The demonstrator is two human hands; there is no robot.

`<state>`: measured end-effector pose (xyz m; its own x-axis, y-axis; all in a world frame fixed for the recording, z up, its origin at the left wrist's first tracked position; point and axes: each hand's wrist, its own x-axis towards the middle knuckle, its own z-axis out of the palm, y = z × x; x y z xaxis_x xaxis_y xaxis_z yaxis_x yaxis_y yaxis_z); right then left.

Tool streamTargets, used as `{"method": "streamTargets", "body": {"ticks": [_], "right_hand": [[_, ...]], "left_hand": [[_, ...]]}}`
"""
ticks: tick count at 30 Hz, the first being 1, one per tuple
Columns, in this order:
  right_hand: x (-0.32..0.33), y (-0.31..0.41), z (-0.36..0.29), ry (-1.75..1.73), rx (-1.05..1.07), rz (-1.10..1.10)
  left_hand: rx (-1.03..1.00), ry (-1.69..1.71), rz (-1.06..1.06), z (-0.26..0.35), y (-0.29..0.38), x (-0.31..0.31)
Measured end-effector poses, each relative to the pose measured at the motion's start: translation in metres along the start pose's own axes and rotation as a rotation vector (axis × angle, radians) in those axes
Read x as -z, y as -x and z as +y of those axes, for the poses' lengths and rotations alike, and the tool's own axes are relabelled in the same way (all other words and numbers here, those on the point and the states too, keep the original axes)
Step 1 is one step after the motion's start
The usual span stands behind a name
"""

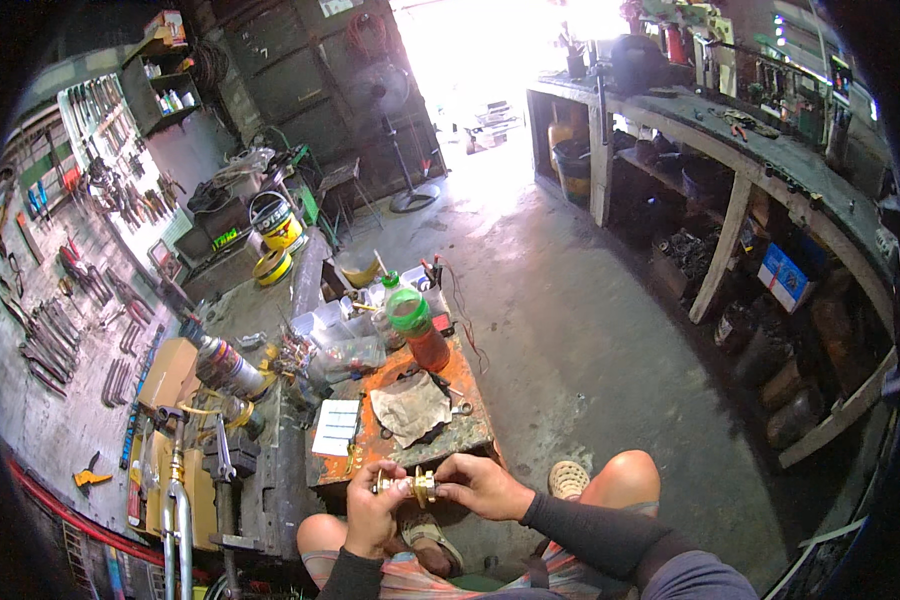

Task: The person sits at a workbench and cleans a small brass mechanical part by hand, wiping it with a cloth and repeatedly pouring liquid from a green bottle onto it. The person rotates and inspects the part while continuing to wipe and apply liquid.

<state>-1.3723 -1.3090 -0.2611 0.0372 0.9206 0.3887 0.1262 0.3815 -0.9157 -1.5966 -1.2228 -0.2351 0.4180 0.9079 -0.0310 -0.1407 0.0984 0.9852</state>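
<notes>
Low in the middle of the head view, my left hand (379, 504) grips one end of a shiny gold-coloured metal hub-like part (423, 486) with a flange and a threaded or stepped end. The fingertips of my right hand (481, 484) pinch its right end. Both hands are above my lap, just in front of a small orange table (465, 375). On that table lie a crumpled beige cloth (411, 409), a small ring-ended metal piece (463, 409) and a white sheet bearing writing (337, 427).
Behind the cloth stands a green-topped bottle of reddish liquid (422, 330), beside plastic bins (334, 319). At left are a workbench with a spray can (229, 367), a chrome bicycle fork (176, 499) and a tool wall (52, 322). A long bench (780, 161) runs along the right.
</notes>
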Motion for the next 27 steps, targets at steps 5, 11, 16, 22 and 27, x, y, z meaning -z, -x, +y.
{"method": "streamTargets", "body": {"ticks": [5, 11, 16, 22, 27], "right_hand": [[0.014, -0.004, -0.002, -0.231, -0.327, 0.055], [0.028, 0.001, 0.007, -0.798, -0.582, 0.051], [0.027, 0.001, 0.007, -0.674, -0.549, 0.021], [0.039, -0.009, -0.028, 0.146, 0.212, -0.038], [0.034, -0.008, -0.01, -0.223, -0.432, -0.069]], "left_hand": [[-0.034, 0.139, -0.213, 0.024, 0.004, -0.013], [-0.048, -0.127, -0.277, 0.017, -0.005, 0.007], [0.029, -0.207, -0.299, 0.031, -0.008, 0.007], [0.239, -0.036, -0.344, 0.029, -0.017, 0.028], [0.034, -0.08, -0.28, 0.025, -0.003, 0.016]]}}
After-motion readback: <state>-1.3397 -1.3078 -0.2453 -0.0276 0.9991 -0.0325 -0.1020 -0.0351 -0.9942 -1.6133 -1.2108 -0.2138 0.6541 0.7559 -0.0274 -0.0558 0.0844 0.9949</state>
